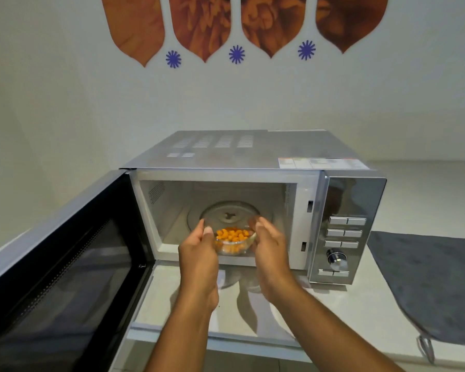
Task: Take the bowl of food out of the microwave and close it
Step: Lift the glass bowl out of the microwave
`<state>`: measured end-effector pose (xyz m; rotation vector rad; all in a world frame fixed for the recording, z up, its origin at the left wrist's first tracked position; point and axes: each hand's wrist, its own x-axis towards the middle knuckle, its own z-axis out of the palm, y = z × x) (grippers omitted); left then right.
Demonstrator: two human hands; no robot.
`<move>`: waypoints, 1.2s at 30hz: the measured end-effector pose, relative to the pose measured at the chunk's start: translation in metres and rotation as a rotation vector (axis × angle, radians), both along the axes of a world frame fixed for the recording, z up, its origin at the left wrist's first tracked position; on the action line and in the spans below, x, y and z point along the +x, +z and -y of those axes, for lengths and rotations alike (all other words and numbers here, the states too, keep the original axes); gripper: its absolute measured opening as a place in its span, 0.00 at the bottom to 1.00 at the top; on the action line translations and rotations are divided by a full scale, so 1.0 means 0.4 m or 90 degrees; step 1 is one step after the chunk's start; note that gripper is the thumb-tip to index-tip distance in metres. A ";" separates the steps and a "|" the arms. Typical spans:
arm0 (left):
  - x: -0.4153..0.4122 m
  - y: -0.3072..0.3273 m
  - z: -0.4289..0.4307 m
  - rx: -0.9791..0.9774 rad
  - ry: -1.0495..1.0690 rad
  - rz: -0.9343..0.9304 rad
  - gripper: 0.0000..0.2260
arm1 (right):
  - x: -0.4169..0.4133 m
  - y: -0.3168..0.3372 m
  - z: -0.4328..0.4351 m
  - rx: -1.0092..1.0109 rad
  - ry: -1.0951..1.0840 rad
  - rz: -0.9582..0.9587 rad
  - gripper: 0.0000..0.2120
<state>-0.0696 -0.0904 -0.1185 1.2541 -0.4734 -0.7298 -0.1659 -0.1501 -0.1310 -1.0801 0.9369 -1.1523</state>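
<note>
Both hands (234, 253) round upright bowl (232, 241), rim up.

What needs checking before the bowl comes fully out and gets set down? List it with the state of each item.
1. Both hands on the bowl: ok. The left hand and right hand cup its two sides.
2. Bowl level, orange food inside: ok, nothing looks spilled.
3. Bowl clear of the microwave opening: not ok, it sits at the front edge of the cavity.
4. Door out of the way: ok, swung fully open to the left.
5. Landing spot: ok, bare counter in front; grey cloth to the right.
6. Grip firmness: cannot tell, the fingers are blurred.
</note>
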 end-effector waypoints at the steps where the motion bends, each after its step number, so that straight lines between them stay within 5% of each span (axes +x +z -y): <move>1: -0.005 -0.001 -0.016 -0.001 -0.009 0.005 0.21 | -0.014 -0.002 -0.012 -0.006 -0.001 0.003 0.18; 13: -0.156 -0.073 -0.098 0.033 -0.105 0.014 0.16 | -0.239 -0.061 -0.148 -0.032 -0.061 0.014 0.14; 27: -0.525 -0.114 0.046 0.043 -0.422 -0.102 0.15 | -0.616 -0.118 -0.161 0.003 -0.394 0.022 0.19; 33: -0.677 -0.105 0.114 0.020 -0.536 -0.085 0.24 | -0.760 -0.129 -0.101 -0.015 -0.419 -0.014 0.20; 36: -0.736 -0.108 0.164 0.014 -0.567 -0.073 0.21 | -0.808 -0.142 -0.056 -0.014 -0.425 -0.020 0.23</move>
